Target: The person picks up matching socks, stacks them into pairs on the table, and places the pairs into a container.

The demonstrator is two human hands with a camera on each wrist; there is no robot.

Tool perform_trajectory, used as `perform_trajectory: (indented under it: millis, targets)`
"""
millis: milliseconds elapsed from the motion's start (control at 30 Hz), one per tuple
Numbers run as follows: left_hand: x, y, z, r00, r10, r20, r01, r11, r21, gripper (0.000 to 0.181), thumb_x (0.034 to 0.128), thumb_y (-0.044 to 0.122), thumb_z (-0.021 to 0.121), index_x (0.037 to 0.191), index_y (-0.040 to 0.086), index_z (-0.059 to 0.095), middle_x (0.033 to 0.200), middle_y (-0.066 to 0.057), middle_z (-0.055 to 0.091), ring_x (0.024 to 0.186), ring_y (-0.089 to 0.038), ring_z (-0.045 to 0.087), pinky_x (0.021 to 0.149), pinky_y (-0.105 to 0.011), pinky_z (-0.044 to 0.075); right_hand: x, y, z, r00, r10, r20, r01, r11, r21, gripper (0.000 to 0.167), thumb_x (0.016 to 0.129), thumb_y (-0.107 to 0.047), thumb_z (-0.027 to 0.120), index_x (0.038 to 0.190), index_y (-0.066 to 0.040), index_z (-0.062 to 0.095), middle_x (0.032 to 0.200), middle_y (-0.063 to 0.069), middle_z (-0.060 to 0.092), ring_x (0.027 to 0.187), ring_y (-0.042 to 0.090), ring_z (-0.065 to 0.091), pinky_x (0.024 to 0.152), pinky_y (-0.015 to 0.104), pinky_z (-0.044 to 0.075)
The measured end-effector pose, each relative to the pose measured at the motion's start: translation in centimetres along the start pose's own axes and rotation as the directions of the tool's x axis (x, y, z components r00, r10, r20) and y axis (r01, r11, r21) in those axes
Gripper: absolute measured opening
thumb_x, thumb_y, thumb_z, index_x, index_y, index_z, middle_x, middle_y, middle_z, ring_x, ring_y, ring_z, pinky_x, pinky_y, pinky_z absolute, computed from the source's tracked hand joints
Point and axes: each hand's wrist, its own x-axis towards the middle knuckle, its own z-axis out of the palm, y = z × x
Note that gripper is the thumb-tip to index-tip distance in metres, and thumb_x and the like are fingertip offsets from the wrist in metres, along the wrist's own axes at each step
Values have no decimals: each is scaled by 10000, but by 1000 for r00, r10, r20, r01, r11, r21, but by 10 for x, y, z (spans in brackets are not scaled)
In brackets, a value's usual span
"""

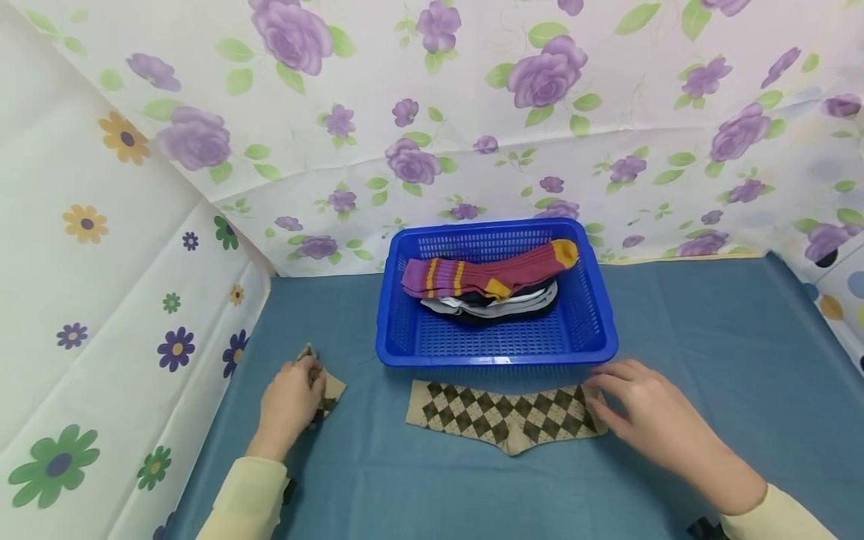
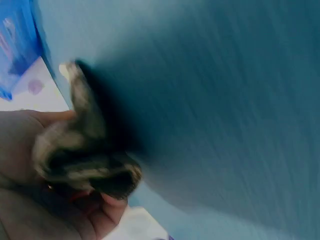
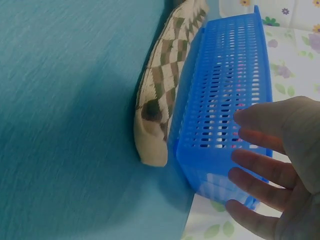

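A tan argyle sock with dark diamonds lies flat on the blue cloth, its heel pointing toward me. My right hand is over its right end; in the right wrist view the fingers are spread and apart from the sock. Over at the left, my left hand grips a second argyle sock, bunched up in the fingers. The left wrist view shows this crumpled sock blurred, with part of it hidden by the hand.
Behind the flat sock stands a blue plastic basket. Red-and-purple striped socks lie in it on top of white, grey and black ones. Flower-printed sheets rise along the back and left edges of the blue cloth.
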Motion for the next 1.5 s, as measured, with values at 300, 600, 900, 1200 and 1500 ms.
perform_trajectory:
  millis: [300,600,900,1200,1500]
  targets:
    - [-20,65,-9,984,100,148,-74,982,-174,105,882,175,610,975,186,658,782,2,623,551,-116,490,500,-271,389,6,-11,-1,1000,-27,-16,27,999,20,231,720,-249,793,928,-206,702,934,-68,668,908,113,612,752,336,529]
    - [-42,139,-43,876,405,264,-307,888,-343,104,903,248,604,994,278,643,763,137,592,521,-55,489,500,-241,435,9,-26,-5,997,-67,-27,69,996,57,220,747,-258,773,953,-253,697,967,-107,660,906,56,613,742,287,537]
    - [-51,183,-45,744,633,215,-401,680,-615,209,902,349,610,1110,328,597,1079,135,618,547,-30,404,562,-226,434,20,-47,-12,992,-118,-50,123,985,120,299,807,-310,721,1096,-276,650,1001,-140,639,791,-49,567,666,228,520]
    - [-48,216,-33,729,683,33,-479,544,-689,541,886,301,635,1350,343,362,1283,139,520,1063,-25,562,864,-266,498,35,-67,-17,995,-91,-29,95,974,208,321,915,-375,583,1211,-252,596,1053,-113,635,850,-18,581,692,246,521]
    - [-51,240,-48,723,670,168,-385,593,-708,781,839,217,700,1421,373,203,822,38,597,535,-35,479,517,-213,410,49,-71,-22,998,61,23,-65,933,353,521,940,-380,533,1421,-283,357,1094,-125,601,865,-5,578,654,228,505]
